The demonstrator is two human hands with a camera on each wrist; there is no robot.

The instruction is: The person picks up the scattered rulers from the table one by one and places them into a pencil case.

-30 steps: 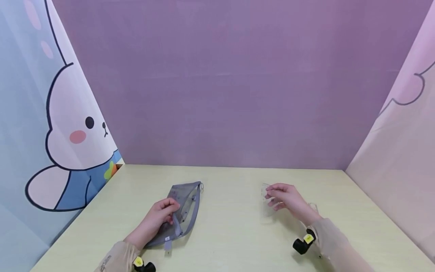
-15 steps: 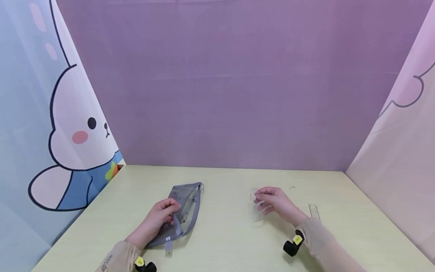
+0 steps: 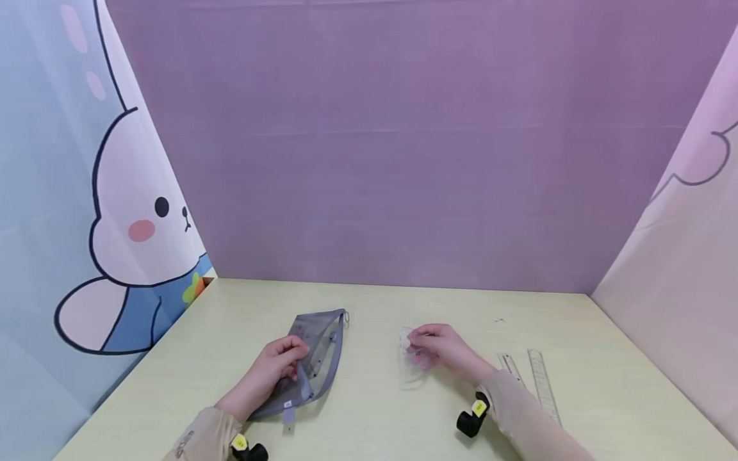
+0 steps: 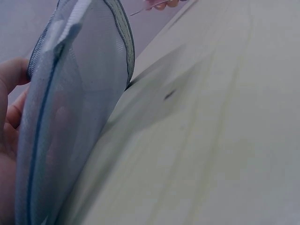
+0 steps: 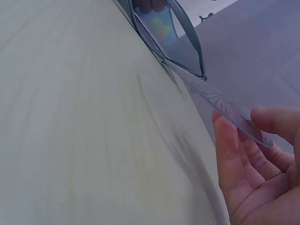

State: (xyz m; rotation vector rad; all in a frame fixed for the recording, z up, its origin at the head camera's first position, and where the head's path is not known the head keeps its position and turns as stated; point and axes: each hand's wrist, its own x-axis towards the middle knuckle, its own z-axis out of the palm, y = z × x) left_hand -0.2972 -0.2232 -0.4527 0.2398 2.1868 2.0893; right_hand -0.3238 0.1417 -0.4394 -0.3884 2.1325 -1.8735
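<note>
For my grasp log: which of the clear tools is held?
The protractor, pinched by the right hand; the ruler and the piece beside it lie on the table.

On the table point(image 3: 369, 416), the pouch point(image 3: 317, 336) is at left with the left hand point(image 3: 271, 368) at its left side, the protractor point(image 3: 407, 374) in the right hand point(image 3: 446, 351) right of it, a first ruler point(image 3: 510, 366) and second ruler point(image 3: 544, 384) farther right, the backdrop point(image 3: 403, 160) behind.

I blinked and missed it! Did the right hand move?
Yes. Judged against the rightmost ruler in the head view, the right hand has moved left, closer to the grey pouch.
</note>
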